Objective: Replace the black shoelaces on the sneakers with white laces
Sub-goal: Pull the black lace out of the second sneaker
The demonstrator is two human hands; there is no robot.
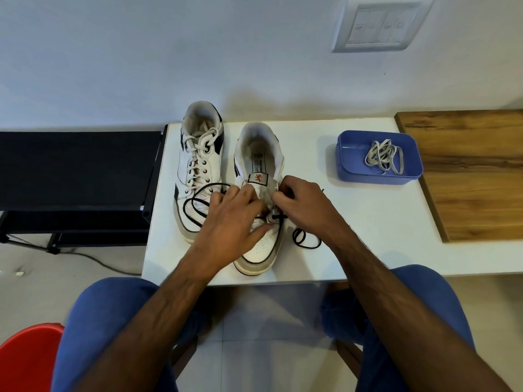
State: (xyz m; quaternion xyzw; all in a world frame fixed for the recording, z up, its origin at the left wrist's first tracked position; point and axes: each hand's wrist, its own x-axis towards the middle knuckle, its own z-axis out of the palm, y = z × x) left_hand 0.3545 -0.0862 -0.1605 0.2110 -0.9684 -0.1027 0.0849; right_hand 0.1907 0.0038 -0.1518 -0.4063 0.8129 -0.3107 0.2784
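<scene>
White table (368,222) | both grips on right sneaker (260,250) | right hand (300,205) pinches black lace (304,239) | left hand (235,216) holds tongue

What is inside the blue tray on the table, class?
Inside the blue tray lies one loose bundle of white lace, coiled toward its right side. The tray floor beneath the coil is covered, so anything under it cannot be seen.

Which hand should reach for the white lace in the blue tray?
Probably the right hand: the blue tray with the white lace sits on its side, while the left hand would have to cross over.
</scene>
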